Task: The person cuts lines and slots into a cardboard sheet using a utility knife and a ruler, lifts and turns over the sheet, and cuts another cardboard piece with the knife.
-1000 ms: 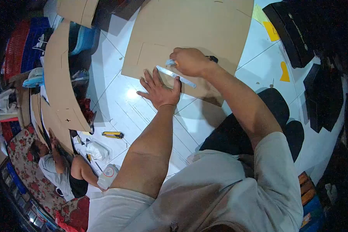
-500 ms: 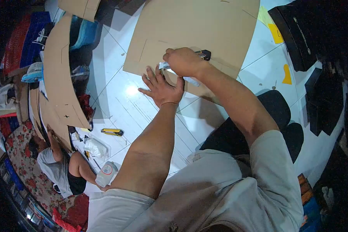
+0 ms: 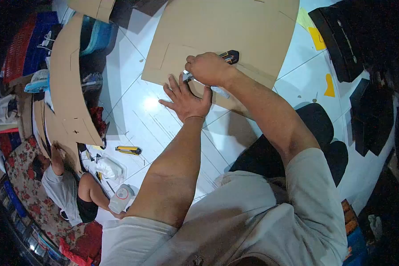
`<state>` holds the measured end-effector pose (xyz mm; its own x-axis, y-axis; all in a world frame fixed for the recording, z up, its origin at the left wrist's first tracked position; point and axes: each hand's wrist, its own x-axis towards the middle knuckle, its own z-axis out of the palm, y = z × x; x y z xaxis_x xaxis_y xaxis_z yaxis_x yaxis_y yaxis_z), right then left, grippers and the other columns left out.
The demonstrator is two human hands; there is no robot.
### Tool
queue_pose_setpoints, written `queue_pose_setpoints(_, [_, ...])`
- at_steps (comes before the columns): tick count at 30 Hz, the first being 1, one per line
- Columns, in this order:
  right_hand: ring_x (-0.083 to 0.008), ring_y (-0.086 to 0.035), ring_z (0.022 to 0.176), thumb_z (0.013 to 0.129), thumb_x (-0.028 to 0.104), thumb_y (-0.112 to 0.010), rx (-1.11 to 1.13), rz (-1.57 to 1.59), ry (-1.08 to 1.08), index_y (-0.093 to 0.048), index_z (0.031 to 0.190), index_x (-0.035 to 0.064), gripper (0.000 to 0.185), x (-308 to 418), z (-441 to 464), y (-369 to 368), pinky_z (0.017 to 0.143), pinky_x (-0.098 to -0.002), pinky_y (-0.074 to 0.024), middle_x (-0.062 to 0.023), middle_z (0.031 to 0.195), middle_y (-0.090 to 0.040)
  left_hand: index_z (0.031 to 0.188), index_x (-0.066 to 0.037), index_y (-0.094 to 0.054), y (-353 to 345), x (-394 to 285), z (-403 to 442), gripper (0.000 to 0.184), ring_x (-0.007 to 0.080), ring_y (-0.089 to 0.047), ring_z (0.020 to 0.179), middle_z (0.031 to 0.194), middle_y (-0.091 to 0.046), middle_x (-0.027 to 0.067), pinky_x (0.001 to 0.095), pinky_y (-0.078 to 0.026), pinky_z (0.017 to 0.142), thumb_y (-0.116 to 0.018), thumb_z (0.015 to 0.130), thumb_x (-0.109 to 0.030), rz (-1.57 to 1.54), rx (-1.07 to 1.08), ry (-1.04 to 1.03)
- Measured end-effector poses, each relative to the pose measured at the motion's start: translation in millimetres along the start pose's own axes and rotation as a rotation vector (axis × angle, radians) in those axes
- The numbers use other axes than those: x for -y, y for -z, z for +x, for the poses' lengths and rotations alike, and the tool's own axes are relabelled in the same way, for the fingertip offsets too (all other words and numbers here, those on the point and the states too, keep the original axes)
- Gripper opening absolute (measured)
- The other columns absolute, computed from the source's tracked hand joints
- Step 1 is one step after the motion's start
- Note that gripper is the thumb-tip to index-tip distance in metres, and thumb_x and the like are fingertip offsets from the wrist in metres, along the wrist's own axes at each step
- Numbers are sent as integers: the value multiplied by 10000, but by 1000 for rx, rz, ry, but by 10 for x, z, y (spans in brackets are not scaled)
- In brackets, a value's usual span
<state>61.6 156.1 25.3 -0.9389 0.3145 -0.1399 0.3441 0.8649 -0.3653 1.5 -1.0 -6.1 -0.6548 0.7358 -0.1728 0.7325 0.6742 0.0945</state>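
Note:
A large brown cardboard sheet [image 3: 226, 31] lies on the tiled floor in front of me, with thin lines marked near its lower left corner. My right hand [image 3: 208, 68] is closed around a utility knife [image 3: 230, 56], whose dark end sticks out to the right of the fist; its blade is hidden. Beneath this hand, a pale narrow strip [image 3: 220, 91], perhaps a ruler, crosses the sheet near its lower edge. My left hand [image 3: 188, 101] rests with spread fingers at that edge, its fingertips and thumb close to the strip, which the hands partly cover.
A yellow utility knife [image 3: 128, 150] lies on the floor [image 3: 164, 128] at left, near a white bottle [image 3: 121, 199]. Another person [image 3: 68, 190] sits beside a long cardboard piece [image 3: 66, 66]. Yellow scraps [image 3: 329, 85] and black pieces [image 3: 337, 44] are on the right.
My right hand has shifted slightly up and left, and the knife's dark end has risen with it. My left hand stays in place. The other person's arm has moved a little.

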Motion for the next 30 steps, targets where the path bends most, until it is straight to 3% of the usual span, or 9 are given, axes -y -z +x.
queue_pose_setpoints(10, [-377,-701,1020,841,177,-671,-38,186,-174,-710,1064,38,266,-327,-610,308,892,-494,-562,-170,1072,-690,1648,-186,-316,16,8,-11,1012,422,-72,1605,1746,-161,124,762,2,1218,-544,858,-777,-33,-2,-4])
queue_pose_setpoints(14, [-400,-699,945,870,235,-695,-299,248,-545,-731,1120,75,299,-891,-1251,469,851,-501,-559,-167,1114,-702,1647,-165,-312,51,-1,-8,992,427,-75,1604,1746,-162,132,764,2,1216,-529,881,-756,-36,7,-7])
queue_pose_setpoints(16, [-330,-712,830,921,360,-707,-532,266,-915,-727,1063,27,363,-1290,-1597,550,770,-438,-568,-150,974,-734,1648,-157,-312,17,15,-1,949,425,-72,1606,1745,-161,148,762,9,1217,-502,915,-728,-65,2,-3])
queue_pose_setpoints(18, [-147,-579,721,923,394,-744,-930,1032,-1055,-720,957,64,333,-1401,-2036,766,651,-329,-514,-77,899,-643,1644,-152,-323,-11,26,-14,923,425,-73,1607,1744,-169,153,763,15,1215,-497,930,-711,-63,-10,-11])
queue_pose_setpoints(19, [-212,-595,824,927,264,-700,-1194,1464,-1174,-690,999,1,273,-1520,-2198,760,762,-364,-546,-128,940,-622,1640,-147,-335,-15,31,-13,897,426,-74,1608,1743,-176,157,764,21,1213,-492,945,-694,-66,-20,-15])
queue_pose_setpoints(22, [-282,-612,946,899,105,-646,-1347,2050,-1057,-634,1051,-66,229,-1644,-2754,536,908,-431,-548,-166,990,-613,1618,-133,-391,0,24,-5,884,411,-97,1615,1741,-194,161,769,17,1213,-531,952,-697,-105,-15,-22])
queue_pose_setpoints(24, [-336,-630,973,878,8,-598,-1020,2237,-628,-556,1135,-99,281,-1662,-2963,87,1012,-483,-520,-192,1029,-627,1617,-137,-391,-43,34,26,882,414,-108,1614,1740,-199,160,770,17,1212,-535,950,-696,-113,-30,-39])
queue_pose_setpoints(25, [-360,-649,1032,896,-9,-601,-860,2378,-664,-513,1172,-101,304,-1654,-2903,55,1035,-513,-519,-234,1118,-648,1616,-141,-392,-49,58,4,880,417,-119,1612,1740,-203,159,771,17,1212,-540,948,-695,-126,-39,-39])
queue_pose_setpoints(30, [-296,-705,1042,990,35,-584,-1046,2232,-700,-512,1254,-78,296,-1471,-2293,94,943,-412,-593,-255,1263,-679,1612,-132,-391,-27,31,-52,887,423,-135,1609,1741,-204,158,780,-15,1206,-544,946,-697,-72,-87,-79])
